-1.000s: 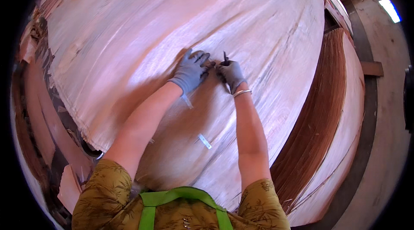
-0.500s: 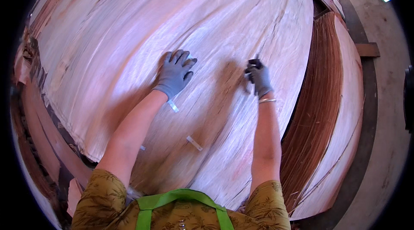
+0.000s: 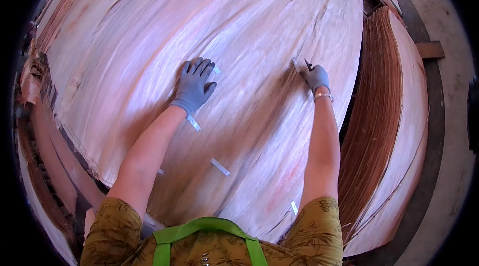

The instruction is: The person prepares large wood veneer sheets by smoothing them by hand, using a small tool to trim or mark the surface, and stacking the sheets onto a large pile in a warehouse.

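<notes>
A broad, pale pinkish wood veneer sheet (image 3: 239,111) with streaky grain spreads under both hands. My left hand (image 3: 193,85), in a grey glove with darker fingertips, lies flat on it with the fingers stretched out. A short whitish tape strip (image 3: 216,69) shows at its fingertips, and another tape strip (image 3: 193,123) lies by its wrist. My right hand (image 3: 316,77), gloved alike, is closed around a small dark pointed tool (image 3: 308,65), whose kind I cannot make out. Right beside its tip is a tape piece (image 3: 296,65) on the veneer.
More strips lie nearer me: a tape strip (image 3: 219,166) in the middle and a tape strip (image 3: 294,207) by my right sleeve. On the right stands a thick veneer stack (image 3: 371,116) with brown layered edges. Beyond it are a wooden block (image 3: 430,50) and concrete floor (image 3: 451,116).
My right hand has moved a little to the right, and a tape piece now shows beside its tool. My left hand stays flat on the veneer. The view has shifted slightly.
</notes>
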Demonstrator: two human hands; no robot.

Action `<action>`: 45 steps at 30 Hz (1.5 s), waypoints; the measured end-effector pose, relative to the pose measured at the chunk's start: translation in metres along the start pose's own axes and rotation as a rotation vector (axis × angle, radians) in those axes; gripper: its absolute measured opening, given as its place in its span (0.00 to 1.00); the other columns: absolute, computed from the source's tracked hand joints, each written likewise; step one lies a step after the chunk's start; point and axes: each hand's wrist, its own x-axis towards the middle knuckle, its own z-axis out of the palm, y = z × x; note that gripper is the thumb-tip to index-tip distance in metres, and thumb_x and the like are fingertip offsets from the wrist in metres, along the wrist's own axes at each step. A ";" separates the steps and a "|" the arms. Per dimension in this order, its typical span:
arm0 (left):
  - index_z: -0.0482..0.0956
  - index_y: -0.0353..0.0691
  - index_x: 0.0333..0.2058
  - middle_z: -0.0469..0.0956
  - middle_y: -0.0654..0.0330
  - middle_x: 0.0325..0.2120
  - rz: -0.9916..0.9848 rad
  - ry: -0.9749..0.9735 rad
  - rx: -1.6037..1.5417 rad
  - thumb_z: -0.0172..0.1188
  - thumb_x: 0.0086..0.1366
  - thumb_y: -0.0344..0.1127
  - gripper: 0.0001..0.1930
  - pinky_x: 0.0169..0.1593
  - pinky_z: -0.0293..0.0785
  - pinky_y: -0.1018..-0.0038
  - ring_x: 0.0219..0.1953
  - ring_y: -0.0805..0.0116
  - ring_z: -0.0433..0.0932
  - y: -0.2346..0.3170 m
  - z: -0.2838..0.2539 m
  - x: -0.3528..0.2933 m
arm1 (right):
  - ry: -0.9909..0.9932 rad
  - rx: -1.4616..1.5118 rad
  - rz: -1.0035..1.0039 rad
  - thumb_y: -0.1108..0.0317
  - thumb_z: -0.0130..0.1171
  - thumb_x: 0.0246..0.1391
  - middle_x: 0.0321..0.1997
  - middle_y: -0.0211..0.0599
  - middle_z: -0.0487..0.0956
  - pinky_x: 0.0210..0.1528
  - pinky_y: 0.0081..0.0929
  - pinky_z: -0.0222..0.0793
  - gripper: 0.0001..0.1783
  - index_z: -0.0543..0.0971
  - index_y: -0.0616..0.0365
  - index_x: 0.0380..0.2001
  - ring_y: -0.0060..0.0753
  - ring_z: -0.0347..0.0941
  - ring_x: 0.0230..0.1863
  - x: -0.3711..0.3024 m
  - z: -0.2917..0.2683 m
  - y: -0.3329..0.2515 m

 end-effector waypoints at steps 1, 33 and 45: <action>0.64 0.41 0.55 0.61 0.56 0.58 0.005 0.012 -0.010 0.52 0.58 0.44 0.27 0.64 0.43 0.57 0.62 0.57 0.55 0.002 0.000 0.001 | 0.055 0.016 -0.030 0.55 0.65 0.41 0.22 0.46 0.78 0.27 0.30 0.69 0.23 0.76 0.69 0.29 0.38 0.76 0.23 -0.015 -0.005 0.015; 0.69 0.38 0.50 0.64 0.50 0.54 0.177 0.279 -0.562 0.53 0.53 0.33 0.23 0.60 0.53 0.49 0.58 0.50 0.61 0.095 -0.146 -0.342 | 0.319 0.089 -0.219 0.64 0.59 0.38 0.47 0.40 0.72 0.50 0.44 0.60 0.21 0.73 0.53 0.40 0.49 0.66 0.49 -0.561 0.019 0.014; 0.73 0.38 0.44 0.71 0.50 0.46 -0.530 -0.232 -0.494 0.53 0.55 0.36 0.18 0.53 0.65 0.61 0.49 0.50 0.69 0.073 -0.139 -0.732 | 0.335 -0.001 -0.254 0.67 0.56 0.49 0.39 0.42 0.75 0.40 0.40 0.68 0.09 0.74 0.54 0.36 0.49 0.69 0.41 -0.589 0.014 -0.008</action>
